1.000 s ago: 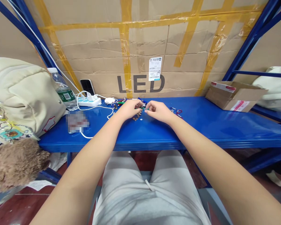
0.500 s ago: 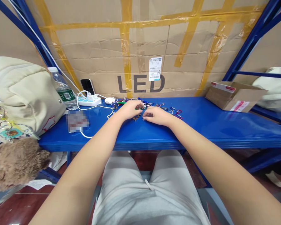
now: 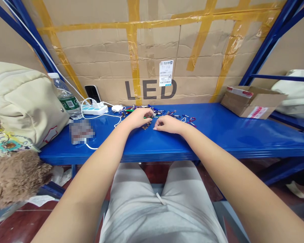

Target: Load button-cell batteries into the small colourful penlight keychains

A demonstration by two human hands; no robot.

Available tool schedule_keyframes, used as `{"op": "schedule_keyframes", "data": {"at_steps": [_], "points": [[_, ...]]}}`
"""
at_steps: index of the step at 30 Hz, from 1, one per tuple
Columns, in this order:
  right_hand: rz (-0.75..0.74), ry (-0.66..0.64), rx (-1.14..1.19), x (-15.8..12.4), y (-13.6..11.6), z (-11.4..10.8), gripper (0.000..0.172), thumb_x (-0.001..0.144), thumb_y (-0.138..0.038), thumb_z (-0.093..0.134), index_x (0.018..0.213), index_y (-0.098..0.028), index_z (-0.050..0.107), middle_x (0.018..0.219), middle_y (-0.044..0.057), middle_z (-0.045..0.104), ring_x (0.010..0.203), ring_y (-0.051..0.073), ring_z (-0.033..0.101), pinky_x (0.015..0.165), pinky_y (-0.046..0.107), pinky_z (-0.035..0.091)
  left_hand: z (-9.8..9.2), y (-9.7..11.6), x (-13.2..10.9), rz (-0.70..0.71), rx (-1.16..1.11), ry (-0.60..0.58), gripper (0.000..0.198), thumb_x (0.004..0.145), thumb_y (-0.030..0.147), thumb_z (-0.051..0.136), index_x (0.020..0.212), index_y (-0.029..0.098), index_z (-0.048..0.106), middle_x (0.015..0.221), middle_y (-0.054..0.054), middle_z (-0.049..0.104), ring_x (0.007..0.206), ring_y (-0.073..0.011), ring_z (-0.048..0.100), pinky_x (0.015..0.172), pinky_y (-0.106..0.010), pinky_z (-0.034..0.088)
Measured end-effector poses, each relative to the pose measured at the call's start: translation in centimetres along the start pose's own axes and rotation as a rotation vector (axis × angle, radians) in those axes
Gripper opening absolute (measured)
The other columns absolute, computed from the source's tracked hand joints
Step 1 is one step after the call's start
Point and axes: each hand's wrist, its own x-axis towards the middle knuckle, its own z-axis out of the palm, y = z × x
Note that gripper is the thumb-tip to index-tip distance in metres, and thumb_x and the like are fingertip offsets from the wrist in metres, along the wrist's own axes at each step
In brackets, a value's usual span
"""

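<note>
Over the blue table (image 3: pixel 167 145), my left hand (image 3: pixel 140 118) has its fingers curled and pressed together beside a green item; what it holds is too small to name. Just right of it, my right hand (image 3: pixel 168 124) is closed, thumb against fingers, low over the tabletop, its grasp hidden. The hands are apart. Small brass-coloured pieces (image 3: pixel 146 126) lie under and beside my left hand. Behind the hands is a pile of coloured carabiners and metal parts (image 3: pixel 155 110). A red carabiner (image 3: pixel 192 119) and a few others lie right of my right hand.
At the left are a beige bag (image 3: pixel 27 101), a water bottle (image 3: pixel 66 98), a power strip (image 3: pixel 95 108) with white cables and a blurred object (image 3: pixel 81 131). An open cardboard box (image 3: pixel 252 101) stands at the right. A large carton (image 3: pixel 103 50) backs the table.
My left hand has shifted slightly left, widening the gap between the hands. The whole view has also moved a little. My right hand remains low over the table.
</note>
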Motion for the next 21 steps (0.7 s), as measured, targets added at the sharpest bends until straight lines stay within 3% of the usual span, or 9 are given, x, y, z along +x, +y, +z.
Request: {"op": "schedule_keyframes", "data": {"at_steps": [5, 9, 15, 21], "points": [[0.004, 0.0, 0.04, -0.04, -0.1, -0.11, 0.01, 0.079, -0.018, 0.064, 0.086, -0.017, 0.071, 0.091, 0.004, 0.074, 0.082, 0.017, 0.066, 0.075, 0.026, 0.048, -0.06, 0.06, 0.0, -0.002, 0.013, 0.003, 0.016, 0.078, 0.016, 0.062, 0.093, 0.018, 0.065, 0.091, -0.002, 0.07, 0.083, -0.0163, 0.063, 0.077, -0.029, 0.049], [-0.007, -0.012, 0.032, -0.05, -0.26, -0.23, 0.011, 0.079, -0.012, 0.062, 0.081, -0.017, 0.072, 0.091, 0.005, 0.074, 0.085, 0.018, 0.066, 0.077, 0.027, 0.048, -0.17, 0.1, -0.07, -0.009, 0.015, 0.009, 0.017, 0.078, 0.014, 0.062, 0.094, 0.018, 0.065, 0.092, -0.003, 0.071, 0.084, -0.0165, 0.064, 0.079, -0.029, 0.049], [0.045, -0.025, 0.004, -0.26, -0.45, -0.43, 0.009, 0.081, -0.016, 0.062, 0.081, -0.017, 0.071, 0.091, 0.004, 0.075, 0.084, 0.017, 0.066, 0.076, 0.026, 0.048, -0.25, 0.08, -0.13, -0.023, 0.023, 0.01, 0.018, 0.078, 0.014, 0.06, 0.095, 0.018, 0.065, 0.094, -0.003, 0.071, 0.085, -0.017, 0.064, 0.081, -0.03, 0.049], [-0.006, -0.02, 0.004, -0.67, -0.94, -0.78, 0.016, 0.083, -0.011, 0.059, 0.092, -0.017, 0.071, 0.099, 0.005, 0.074, 0.089, 0.016, 0.066, 0.08, 0.025, 0.049, -0.24, 0.08, -0.06, -0.019, 0.036, 0.0, 0.014, 0.078, 0.016, 0.059, 0.09, 0.018, 0.065, 0.089, -0.002, 0.07, 0.08, -0.017, 0.062, 0.075, -0.028, 0.048]]}}
